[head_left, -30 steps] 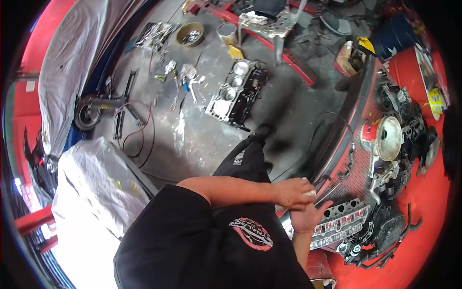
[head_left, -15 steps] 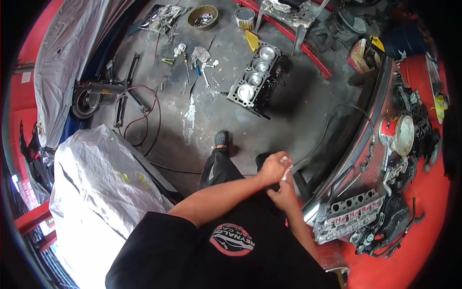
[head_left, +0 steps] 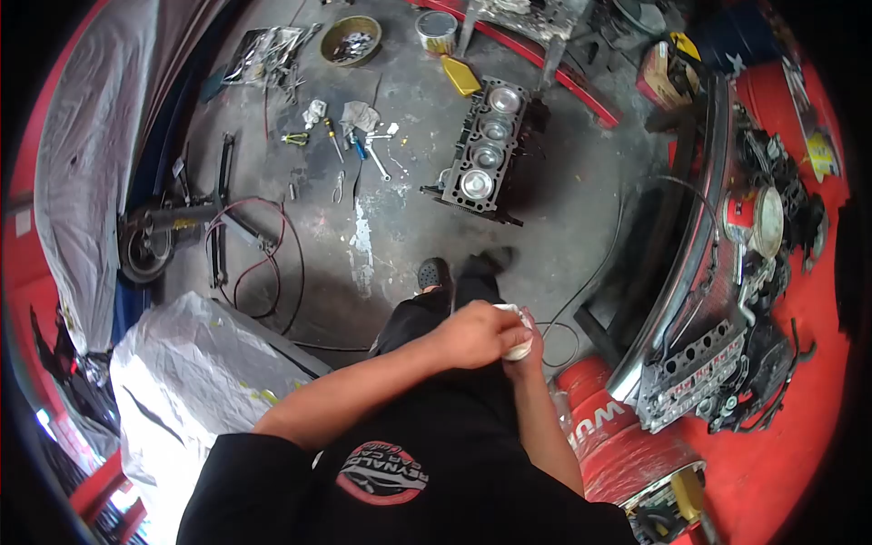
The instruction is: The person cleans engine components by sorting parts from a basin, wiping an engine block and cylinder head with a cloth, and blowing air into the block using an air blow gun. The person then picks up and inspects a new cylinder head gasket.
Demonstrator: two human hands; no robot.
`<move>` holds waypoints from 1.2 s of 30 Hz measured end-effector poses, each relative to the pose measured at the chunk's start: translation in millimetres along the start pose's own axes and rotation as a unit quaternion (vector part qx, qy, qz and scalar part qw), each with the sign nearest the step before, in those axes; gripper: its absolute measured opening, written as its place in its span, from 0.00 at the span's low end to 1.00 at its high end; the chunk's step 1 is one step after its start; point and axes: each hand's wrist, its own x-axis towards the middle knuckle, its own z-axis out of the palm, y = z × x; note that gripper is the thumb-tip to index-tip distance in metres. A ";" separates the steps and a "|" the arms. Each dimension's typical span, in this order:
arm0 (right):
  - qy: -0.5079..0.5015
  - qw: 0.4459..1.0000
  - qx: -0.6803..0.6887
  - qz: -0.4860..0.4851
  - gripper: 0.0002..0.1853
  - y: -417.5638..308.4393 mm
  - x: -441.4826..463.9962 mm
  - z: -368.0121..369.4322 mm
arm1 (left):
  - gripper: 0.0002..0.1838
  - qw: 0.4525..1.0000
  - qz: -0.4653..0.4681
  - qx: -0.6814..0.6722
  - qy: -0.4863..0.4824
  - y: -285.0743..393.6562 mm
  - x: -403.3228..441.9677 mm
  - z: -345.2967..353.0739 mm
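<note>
Head view: bowl (head_left: 331, 42) holds metal pieces (head_left: 353, 46) (grip of both hands (head_left: 474, 335) (head_left: 530, 361) clamped on cloth (head_left: 520, 351)).

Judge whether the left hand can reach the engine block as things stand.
Probably not without stooping: the engine block sits on the floor beyond the shoes, and the left hand grips a white wad.

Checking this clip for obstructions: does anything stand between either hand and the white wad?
Nothing visible does: the left hand grips the white wad directly, and the right hand is right against it.
</note>
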 end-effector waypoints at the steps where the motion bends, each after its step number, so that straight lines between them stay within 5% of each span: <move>1: 0.008 1.000 0.009 0.001 0.29 -13.6 -8.7 21.9 | 0.15 0.991 0.032 -0.103 0.082 -6.1 5.3 -2.3; 2: -0.202 0.962 0.176 0.047 0.28 -28.0 -13.1 50.7 | 0.13 0.936 -0.055 -0.343 0.063 -5.1 17.0 -10.8; 3: -0.399 0.851 0.330 0.087 0.27 -34.3 -8.0 67.6 | 0.11 0.816 -0.140 -0.559 0.048 -4.0 28.9 -19.0; 4: -0.431 0.811 0.383 0.096 0.27 -9.4 19.9 53.9 | 0.09 0.772 -0.103 -0.627 0.023 -47.8 45.9 -2.8; 5: -0.045 0.962 0.248 0.102 0.22 -22.4 3.1 103.3 | 0.08 0.884 -0.123 -0.412 0.182 -83.0 62.8 22.4; 7: 0.044 0.980 0.158 0.108 0.24 21.1 28.6 101.1 | 0.08 0.927 -0.149 -0.044 0.341 -117.5 67.7 33.9; 8: 0.095 0.975 0.141 0.146 0.26 26.8 26.3 100.0 | 0.10 0.942 -0.115 0.009 0.316 -129.6 64.4 34.1; 9: 0.117 0.981 0.063 0.140 0.23 30.2 17.2 95.9 | 0.10 0.952 -0.021 0.115 0.281 -144.0 57.4 30.4; 11: 0.008 0.988 -0.110 0.113 0.17 34.0 7.0 51.7 | 0.13 0.959 0.009 0.248 0.140 -166.9 44.2 2.0; 13: -0.030 0.978 -0.141 0.153 0.15 -9.3 2.3 17.7 | 0.19 0.909 -0.148 0.388 0.051 -191.4 24.7 -22.9; 15: 0.147 0.953 -0.244 0.100 0.19 -6.7 30.1 -50.6 | 0.30 0.842 -0.318 0.435 0.006 -232.6 6.8 -44.0; 16: 0.209 0.839 -0.495 0.090 0.20 -12.3 32.4 -65.4 | 0.34 0.838 -0.380 0.391 -0.009 -233.8 6.2 -54.9; 17: 0.251 0.656 -0.708 0.075 0.21 -15.6 38.1 -72.9 | 0.37 0.828 -0.442 0.344 -0.023 -236.3 7.3 -66.6; 18: 0.254 0.655 -0.707 0.077 0.21 -14.4 47.9 -77.1 | 0.43 0.829 -0.465 0.307 -0.050 -256.5 6.7 -73.8; 20: 0.336 0.781 -0.527 -0.011 0.22 -6.9 71.6 -73.4 | 0.44 0.808 -0.480 0.338 -0.055 -271.2 18.4 -80.2; 23: 0.406 0.792 -0.450 -0.073 0.22 4.7 138.9 -37.4 | 0.43 0.780 -0.462 0.416 -0.070 -290.1 31.8 -93.9; 26: 0.375 0.862 -0.311 -0.142 0.23 -3.8 245.1 55.4 | 0.36 0.789 -0.426 0.441 -0.049 -306.1 35.6 -118.2; 29: 0.329 0.765 -0.483 -0.270 0.24 -5.4 367.2 121.3 | 0.35 0.800 -0.427 0.420 -0.041 -312.1 30.0 -139.8; 31: 0.275 0.741 -0.577 -0.205 0.21 -7.3 441.1 140.0 | 0.36 0.809 -0.435 0.392 -0.047 -319.3 26.3 -149.9; 33: 0.200 0.700 -0.666 -0.165 0.16 -9.2 485.8 111.7 | 0.36 0.817 -0.431 0.381 -0.028 -326.8 21.7 -154.0; 36: -0.007 0.642 -0.725 -0.249 0.09 -10.8 523.5 42.2 | 0.37 0.824 -0.432 0.366 -0.022 -335.9 15.6 -161.1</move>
